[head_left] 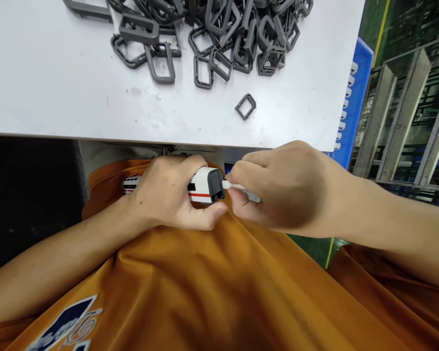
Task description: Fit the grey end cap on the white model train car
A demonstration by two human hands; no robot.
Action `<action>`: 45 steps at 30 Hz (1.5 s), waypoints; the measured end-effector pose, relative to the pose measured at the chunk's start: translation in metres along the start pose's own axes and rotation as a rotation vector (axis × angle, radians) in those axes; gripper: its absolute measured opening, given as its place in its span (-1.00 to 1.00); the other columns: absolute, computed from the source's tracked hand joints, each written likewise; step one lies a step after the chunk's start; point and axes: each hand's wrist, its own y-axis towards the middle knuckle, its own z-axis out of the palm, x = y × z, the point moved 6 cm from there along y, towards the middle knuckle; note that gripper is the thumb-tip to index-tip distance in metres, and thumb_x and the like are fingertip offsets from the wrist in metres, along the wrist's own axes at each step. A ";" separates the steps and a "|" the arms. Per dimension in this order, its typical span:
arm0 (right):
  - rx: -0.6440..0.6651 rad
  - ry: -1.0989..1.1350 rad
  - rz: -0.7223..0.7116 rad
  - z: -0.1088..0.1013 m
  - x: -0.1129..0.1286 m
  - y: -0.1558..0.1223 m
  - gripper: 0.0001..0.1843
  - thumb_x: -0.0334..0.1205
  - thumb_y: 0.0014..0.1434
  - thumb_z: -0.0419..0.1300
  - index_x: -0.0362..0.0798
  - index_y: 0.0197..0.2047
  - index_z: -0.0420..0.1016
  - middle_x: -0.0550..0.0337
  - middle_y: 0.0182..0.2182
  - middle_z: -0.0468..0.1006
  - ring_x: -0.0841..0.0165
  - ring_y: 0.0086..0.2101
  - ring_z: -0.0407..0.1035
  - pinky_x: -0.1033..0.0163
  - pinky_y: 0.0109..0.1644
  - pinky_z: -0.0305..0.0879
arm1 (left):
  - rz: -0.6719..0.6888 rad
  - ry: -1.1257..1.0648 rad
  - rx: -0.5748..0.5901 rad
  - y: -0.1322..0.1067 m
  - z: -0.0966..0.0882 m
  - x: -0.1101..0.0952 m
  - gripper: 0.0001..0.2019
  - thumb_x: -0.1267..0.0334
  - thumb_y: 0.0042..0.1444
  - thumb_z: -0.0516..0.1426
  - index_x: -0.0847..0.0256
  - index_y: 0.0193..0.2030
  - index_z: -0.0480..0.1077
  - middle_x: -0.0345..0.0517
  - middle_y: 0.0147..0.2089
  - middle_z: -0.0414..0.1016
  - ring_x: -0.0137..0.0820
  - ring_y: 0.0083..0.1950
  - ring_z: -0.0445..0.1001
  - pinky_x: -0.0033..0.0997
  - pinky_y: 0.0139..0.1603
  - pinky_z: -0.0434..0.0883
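Wrapped around a white toy train car (201, 187) with a red stripe and black windows, my left hand (171, 192) holds it in front of my body, below the table edge. The car's dark grey end faces right. My right hand (274, 187) pinches a thin, whitish stick-like tool (243, 189), its pale tip at or very close to that grey end. Whether the tip touches the car I cannot tell. Much of the car is hidden under my left fingers.
A pile of dark grey plastic frames (237, 36) lies on the white table (58, 83). One loose frame (245, 107) sits nearer the front edge. To the right are a blue crate (360, 92) with white pieces along its side and a metal rack (406, 112).
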 end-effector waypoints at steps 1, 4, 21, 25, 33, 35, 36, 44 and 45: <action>-0.012 0.009 0.007 -0.001 -0.001 0.000 -0.79 -0.44 0.26 0.06 -0.03 -0.38 0.41 0.25 -0.54 0.33 0.36 -0.52 -0.04 0.19 -0.44 -0.14 | 0.009 0.002 -0.008 0.000 -0.001 0.000 -0.56 -0.29 0.12 0.18 0.06 -0.29 0.35 -0.23 -0.51 0.47 -0.32 -0.53 0.43 -0.28 -0.50 0.23; -0.001 0.032 0.002 -0.002 -0.001 -0.003 -0.79 -0.44 0.24 0.11 -0.02 -0.41 0.39 0.28 -0.55 0.28 0.37 -0.52 -0.07 0.19 -0.43 -0.17 | 0.023 -0.005 -0.015 0.000 -0.002 -0.001 -0.56 -0.29 0.12 0.19 0.07 -0.28 0.34 -0.25 -0.52 0.45 -0.33 -0.55 0.41 -0.29 -0.52 0.23; 0.116 0.016 -0.006 0.000 0.004 -0.001 -0.76 -0.49 0.21 0.13 0.01 -0.42 0.30 0.29 -0.57 0.31 0.39 -0.58 -0.03 0.18 -0.47 -0.20 | 0.010 0.014 -0.029 0.000 -0.002 0.000 -0.60 -0.25 0.13 0.17 0.06 -0.28 0.38 -0.19 -0.47 0.52 -0.30 -0.50 0.46 -0.28 -0.50 0.24; -0.024 0.008 -0.021 -0.019 -0.004 0.004 -0.75 -0.41 0.32 0.08 -0.03 -0.38 0.46 0.22 -0.54 0.43 0.35 -0.55 0.06 0.18 -0.46 -0.13 | 0.041 0.013 -0.044 -0.002 -0.006 -0.001 -0.56 -0.28 0.16 0.16 0.09 -0.30 0.35 -0.23 -0.51 0.47 -0.36 -0.55 0.39 -0.31 -0.52 0.23; -0.028 -0.098 -0.021 -0.019 -0.008 0.016 -0.84 -0.33 0.25 0.12 -0.03 -0.35 0.48 0.21 -0.49 0.51 0.33 -0.52 0.24 0.21 -0.45 -0.07 | 0.018 0.013 -0.001 -0.006 -0.001 -0.001 -0.53 -0.30 0.14 0.14 0.11 -0.28 0.37 -0.18 -0.46 0.52 -0.34 -0.52 0.42 -0.29 -0.47 0.27; 0.063 -0.112 -0.012 -0.014 -0.006 0.019 -0.86 -0.36 0.23 0.13 -0.04 -0.35 0.48 0.19 -0.48 0.49 0.34 -0.54 0.20 0.21 -0.46 -0.10 | 0.017 0.015 0.004 -0.006 0.000 -0.002 -0.53 -0.30 0.14 0.14 0.12 -0.28 0.36 -0.18 -0.46 0.53 -0.33 -0.51 0.44 -0.30 -0.46 0.29; 0.104 -0.121 -0.005 -0.012 -0.004 0.020 -0.87 -0.38 0.21 0.13 -0.04 -0.35 0.48 0.18 -0.49 0.48 0.35 -0.54 0.17 0.20 -0.46 -0.13 | 0.018 0.021 0.005 -0.006 0.000 -0.002 -0.53 -0.29 0.15 0.14 0.12 -0.28 0.36 -0.18 -0.45 0.53 -0.33 -0.50 0.45 -0.30 -0.46 0.30; 0.140 -0.183 -0.024 -0.012 -0.003 0.023 -0.83 -0.40 0.26 0.13 -0.02 -0.35 0.47 0.23 -0.55 0.37 0.31 -0.55 0.13 0.18 -0.48 -0.18 | 0.084 0.122 -0.048 -0.008 -0.001 -0.005 -0.51 -0.31 0.22 0.10 0.13 -0.24 0.35 -0.19 -0.47 0.49 -0.31 -0.52 0.46 -0.32 -0.48 0.27; 0.078 -0.124 -0.051 -0.019 -0.003 0.018 -0.79 -0.39 0.32 0.11 -0.02 -0.33 0.49 0.22 -0.53 0.41 0.31 -0.54 0.17 0.18 -0.48 -0.11 | 0.104 0.136 -0.053 -0.010 -0.004 -0.008 -0.49 -0.35 0.25 0.08 0.13 -0.22 0.35 -0.19 -0.46 0.49 -0.31 -0.51 0.46 -0.31 -0.48 0.26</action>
